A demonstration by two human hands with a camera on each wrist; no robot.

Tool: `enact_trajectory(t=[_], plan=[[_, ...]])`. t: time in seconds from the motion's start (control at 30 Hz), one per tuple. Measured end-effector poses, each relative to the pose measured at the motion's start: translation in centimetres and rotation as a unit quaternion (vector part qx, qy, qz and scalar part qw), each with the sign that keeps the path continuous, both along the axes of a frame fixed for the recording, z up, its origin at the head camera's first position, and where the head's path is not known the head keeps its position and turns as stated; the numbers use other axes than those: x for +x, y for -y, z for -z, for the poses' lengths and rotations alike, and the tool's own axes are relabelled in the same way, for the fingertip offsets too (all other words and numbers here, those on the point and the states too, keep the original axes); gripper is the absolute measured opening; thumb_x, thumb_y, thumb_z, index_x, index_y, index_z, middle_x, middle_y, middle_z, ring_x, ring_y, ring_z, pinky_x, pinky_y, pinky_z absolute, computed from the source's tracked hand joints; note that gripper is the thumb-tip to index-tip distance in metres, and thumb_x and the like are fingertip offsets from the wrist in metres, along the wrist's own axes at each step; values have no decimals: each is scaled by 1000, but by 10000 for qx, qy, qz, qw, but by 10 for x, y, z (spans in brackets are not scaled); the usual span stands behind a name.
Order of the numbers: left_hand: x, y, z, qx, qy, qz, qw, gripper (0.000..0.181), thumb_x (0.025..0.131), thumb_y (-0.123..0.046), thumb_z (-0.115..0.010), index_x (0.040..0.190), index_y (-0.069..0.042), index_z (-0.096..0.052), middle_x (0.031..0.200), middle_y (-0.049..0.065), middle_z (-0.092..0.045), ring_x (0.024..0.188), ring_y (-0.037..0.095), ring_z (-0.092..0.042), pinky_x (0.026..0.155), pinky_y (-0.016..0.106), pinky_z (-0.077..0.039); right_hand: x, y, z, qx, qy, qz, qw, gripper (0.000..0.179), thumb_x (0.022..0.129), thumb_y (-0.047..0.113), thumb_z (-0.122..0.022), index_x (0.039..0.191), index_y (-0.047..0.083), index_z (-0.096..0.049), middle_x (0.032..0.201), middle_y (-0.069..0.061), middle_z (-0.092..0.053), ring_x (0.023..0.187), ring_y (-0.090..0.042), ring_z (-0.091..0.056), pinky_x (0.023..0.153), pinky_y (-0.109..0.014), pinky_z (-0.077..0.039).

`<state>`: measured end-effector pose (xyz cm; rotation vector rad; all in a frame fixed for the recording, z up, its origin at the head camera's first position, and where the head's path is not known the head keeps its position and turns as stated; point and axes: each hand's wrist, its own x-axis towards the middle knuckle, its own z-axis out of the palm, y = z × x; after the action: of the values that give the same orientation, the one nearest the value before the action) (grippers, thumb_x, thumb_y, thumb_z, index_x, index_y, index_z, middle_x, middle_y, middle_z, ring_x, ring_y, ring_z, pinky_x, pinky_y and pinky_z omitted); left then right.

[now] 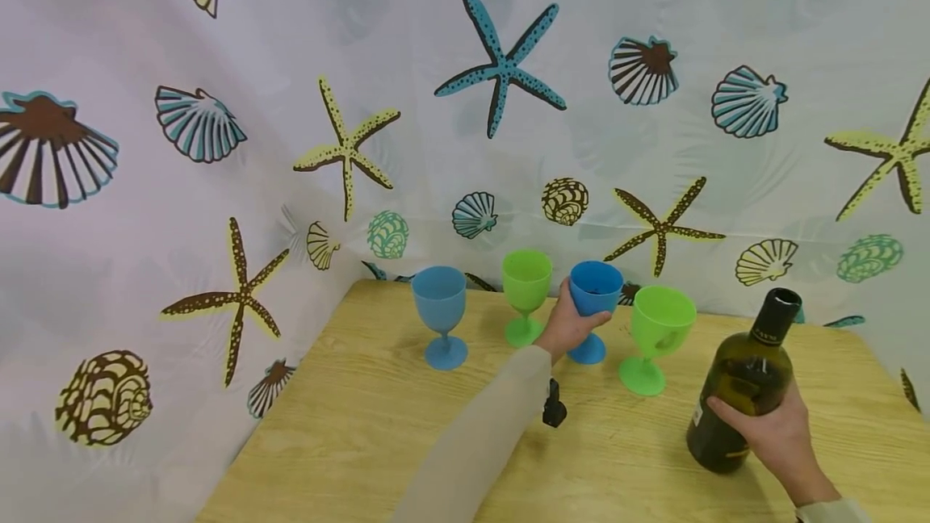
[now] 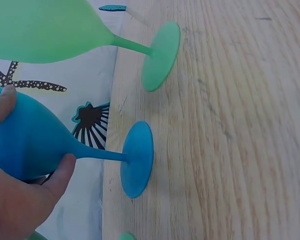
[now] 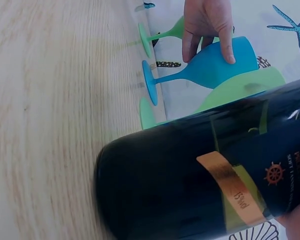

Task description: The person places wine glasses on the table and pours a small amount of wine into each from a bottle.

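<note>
My left hand (image 1: pixel 568 327) grips the bowl of a blue goblet (image 1: pixel 596 285), thumb and fingers on either side. The goblet stands upright with its foot at the wooden tabletop; the left wrist view shows its stem and foot (image 2: pixel 138 160) uncovered. My right hand (image 1: pixel 779 430) holds a dark wine bottle (image 1: pixel 748 370) round its body, its uncapped neck leaning slightly right. Whether the bottle's base touches the table I cannot tell. A green goblet (image 1: pixel 659 320) stands between the held goblet and the bottle. The right wrist view shows the bottle's label (image 3: pixel 235 187) close up.
Left of my left hand stand another green goblet (image 1: pixel 526 281) and a paler blue goblet (image 1: pixel 439 305). The wooden table (image 1: pixel 349 426) ends at a white curtain (image 1: pixel 465 168) printed with starfish and shells, which hangs behind it and along the left.
</note>
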<state>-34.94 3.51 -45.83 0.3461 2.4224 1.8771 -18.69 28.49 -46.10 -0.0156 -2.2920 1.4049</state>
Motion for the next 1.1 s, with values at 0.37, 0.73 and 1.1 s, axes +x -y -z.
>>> enact_trajectory(t=[0.37, 0.73, 1.1], plan=[[8, 2, -4, -384, 121, -424, 9983, 93, 85, -33, -72, 151, -12, -11, 146, 15, -32, 132, 35, -34, 102, 53, -33, -1, 1, 4, -45, 28, -218, 9997, 78, 76, 6, -80, 139, 18, -35, 112, 21, -47, 96, 8, -50, 77, -10, -42], [32, 11, -1, -1128, 264, -282, 9929, 79, 88, -32, -66, 146, -2, -23, 137, 21, -39, 124, 34, -43, 95, 49, -42, -2, -5, 3, 7, 7, -281, 9996, 77, 77, 7, -79, 139, 18, -34, 113, 20, -47, 96, 7, -50, 77, -10, -42], [63, -9, 4, -809, 200, 830, 9931, 63, 84, -31, -72, 137, -11, -43, 129, 4, -50, 119, 21, -49, 90, 33, -46, -3, -9, 1, -2, -40, -294, 9996, 72, 77, 4, -78, 135, 19, -37, 110, 22, -48, 93, 8, -51, 76, -10, -43]])
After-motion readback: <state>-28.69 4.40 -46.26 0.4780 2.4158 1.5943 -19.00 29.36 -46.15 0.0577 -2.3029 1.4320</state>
